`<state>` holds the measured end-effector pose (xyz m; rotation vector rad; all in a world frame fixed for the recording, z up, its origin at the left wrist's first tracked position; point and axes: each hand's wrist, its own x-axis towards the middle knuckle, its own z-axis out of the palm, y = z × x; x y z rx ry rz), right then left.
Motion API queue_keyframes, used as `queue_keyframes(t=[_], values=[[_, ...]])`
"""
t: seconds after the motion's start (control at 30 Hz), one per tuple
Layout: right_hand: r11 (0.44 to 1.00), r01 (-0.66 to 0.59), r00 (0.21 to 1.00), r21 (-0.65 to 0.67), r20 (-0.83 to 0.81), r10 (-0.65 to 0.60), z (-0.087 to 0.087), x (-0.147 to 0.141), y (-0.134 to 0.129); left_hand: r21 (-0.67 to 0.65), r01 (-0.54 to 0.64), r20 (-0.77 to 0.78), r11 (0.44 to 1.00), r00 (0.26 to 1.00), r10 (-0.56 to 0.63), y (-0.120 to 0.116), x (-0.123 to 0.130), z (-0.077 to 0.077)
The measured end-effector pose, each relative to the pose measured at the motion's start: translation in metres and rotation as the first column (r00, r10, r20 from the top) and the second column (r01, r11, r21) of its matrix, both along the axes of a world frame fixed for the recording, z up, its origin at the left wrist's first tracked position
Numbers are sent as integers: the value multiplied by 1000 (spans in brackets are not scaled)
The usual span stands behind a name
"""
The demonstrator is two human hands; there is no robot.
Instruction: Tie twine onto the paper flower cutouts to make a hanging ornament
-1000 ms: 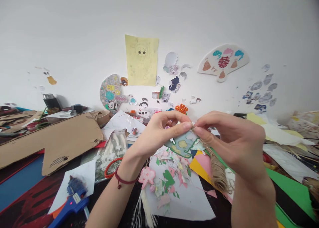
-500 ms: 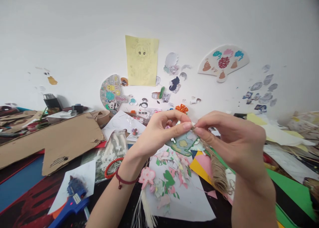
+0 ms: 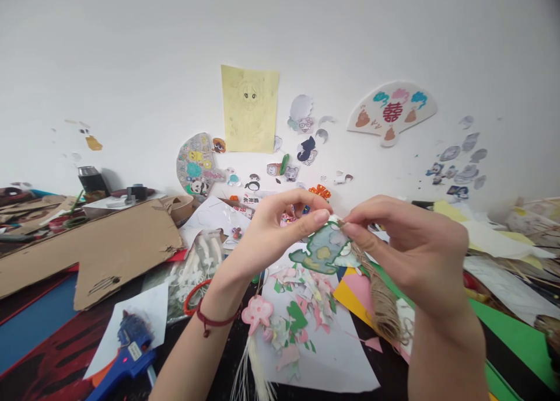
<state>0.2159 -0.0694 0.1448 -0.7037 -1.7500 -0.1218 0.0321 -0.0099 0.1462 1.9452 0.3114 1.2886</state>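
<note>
A flat green paper cutout [image 3: 322, 250] with a darker green edge and a yellowish patch hangs between my hands, above the scraps. My left hand [image 3: 291, 223] pinches its top edge between thumb and forefinger. With thumb and forefinger closed, my right hand [image 3: 394, 243] grips a thin strand of twine at the cutout's upper right corner. Whether the strand is tied there is too small to tell. Below lie torn pink and green paper scraps [image 3: 297, 316] on a white sheet [image 3: 332, 366]. A pink flower ornament [image 3: 257, 312] with a white tassel [image 3: 254, 369] lies left of them.
A blue glue gun [image 3: 126, 366] rests on paper at the lower left, near a bag of white cords [image 3: 203, 261]. Cardboard [image 3: 126, 237] covers the left side. A twine roll [image 3: 382, 304] and green card [image 3: 511, 342] lie at right. A wall with paper pictures stands behind.
My left hand has shifted slightly left, away from my right fingertips. The cutout has tilted and shows more of its face. The right hand has hardly moved.
</note>
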Motion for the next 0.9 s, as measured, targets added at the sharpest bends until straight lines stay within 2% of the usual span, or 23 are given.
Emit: queue_keyframes(t=[0.13, 0.33, 0.9], values=[[1000, 11, 1000, 9, 14, -11, 0, 0, 0, 139, -92, -48, 986, 994, 100, -4, -6, 4], [1000, 15, 999, 27, 32, -16, 0, -2, 2, 339, -174, -8, 925, 982, 188, -9, -7, 6], [999, 38, 998, 16, 51, -39, 0, -4, 4, 450, -273, -10, 850, 950, 311, -7, -4, 2]])
